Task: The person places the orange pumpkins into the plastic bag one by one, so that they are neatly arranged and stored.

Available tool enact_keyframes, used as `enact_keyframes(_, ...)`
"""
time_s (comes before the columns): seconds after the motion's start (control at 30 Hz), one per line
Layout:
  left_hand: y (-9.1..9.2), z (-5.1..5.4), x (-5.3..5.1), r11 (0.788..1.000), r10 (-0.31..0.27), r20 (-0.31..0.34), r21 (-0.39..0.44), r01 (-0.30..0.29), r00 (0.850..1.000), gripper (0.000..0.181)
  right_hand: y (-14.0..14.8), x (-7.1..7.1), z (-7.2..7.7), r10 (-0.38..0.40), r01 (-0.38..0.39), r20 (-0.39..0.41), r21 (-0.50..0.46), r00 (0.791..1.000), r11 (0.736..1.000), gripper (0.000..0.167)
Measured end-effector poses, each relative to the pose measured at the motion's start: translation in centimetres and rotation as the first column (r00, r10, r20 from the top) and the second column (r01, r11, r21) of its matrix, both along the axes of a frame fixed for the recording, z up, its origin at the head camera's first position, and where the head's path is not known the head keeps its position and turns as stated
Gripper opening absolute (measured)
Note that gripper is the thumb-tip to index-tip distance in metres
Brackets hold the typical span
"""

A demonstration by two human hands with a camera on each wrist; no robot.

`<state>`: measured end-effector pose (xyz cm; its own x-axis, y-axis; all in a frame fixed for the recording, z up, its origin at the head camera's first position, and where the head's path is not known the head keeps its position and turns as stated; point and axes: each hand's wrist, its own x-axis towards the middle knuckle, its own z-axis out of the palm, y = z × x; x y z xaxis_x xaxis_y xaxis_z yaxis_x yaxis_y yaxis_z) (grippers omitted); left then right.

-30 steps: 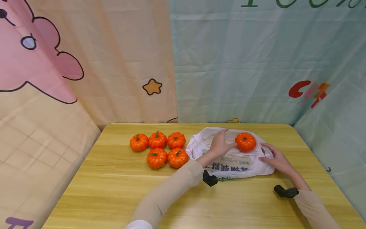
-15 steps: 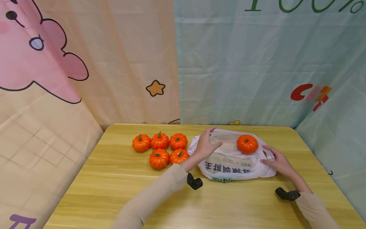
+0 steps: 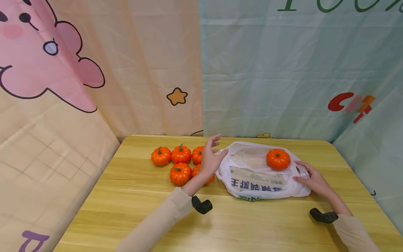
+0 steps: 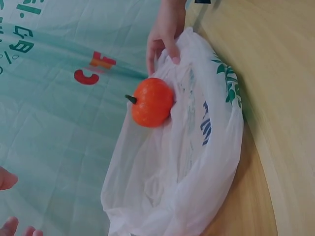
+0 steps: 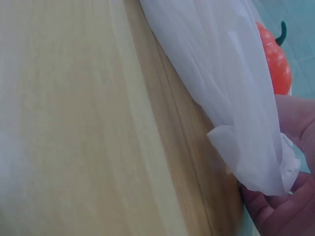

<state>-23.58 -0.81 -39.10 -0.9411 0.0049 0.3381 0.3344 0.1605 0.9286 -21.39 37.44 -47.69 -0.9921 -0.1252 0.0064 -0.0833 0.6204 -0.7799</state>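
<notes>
A white plastic bag with dark printed characters lies on the table. One small orange pumpkin sits at its right part, near the right hand; whether it is inside the bag or on top I cannot tell. My right hand holds the bag's right end, thumb and fingers either side of the plastic. My left hand hovers with spread fingers left of the bag, holding nothing. It partly hides two pumpkins of a group. Several pumpkins stand together left of the bag, with green stems.
The wooden table has its far edge close to a printed curtain. Black devices, the left one and the right one, are worn at the wrists.
My left hand has moved left, away from the pumpkin at the bag, toward the grouped pumpkins. My right hand stays at the bag's end. The head view has shifted slightly.
</notes>
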Motion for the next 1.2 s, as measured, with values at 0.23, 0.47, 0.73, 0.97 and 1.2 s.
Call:
enact_keyframes(0.23,-3.4,-0.3,-0.1,0.998,0.068,-0.069,0.002,-0.068,0.995,0.05,-0.1,0.1,-0.1,0.006,-0.006,-0.013,0.014,1.0,1.0,0.069)
enact_keyframes(0.47,-7.1,-0.5,0.4,0.992,0.123,-0.063,-0.017,-0.125,0.99,0.051,-0.1,0.1,0.0,-0.003,0.003,-0.005,0.011,1.0,1.0,0.069)
enact_keyframes(0.73,-9.8,1.4,2.7,0.976,0.207,-0.058,-0.063,-0.21,0.977,0.047,0.0,0.2,-0.2,-0.003,0.003,-0.008,0.002,1.0,1.0,0.069)
enact_keyframes(0.97,-13.2,-1.7,1.0,0.95,0.307,-0.065,-0.042,-0.31,0.95,0.048,0.1,0.0,0.0,-0.006,0.006,0.001,-0.006,1.0,1.0,0.07)
enact_keyframes(1.2,-16.5,-4.2,-0.3,0.925,0.371,-0.081,-0.056,-0.376,0.925,0.046,0.1,0.0,-0.2,-0.005,0.005,-0.009,-0.011,1.0,1.0,0.069)
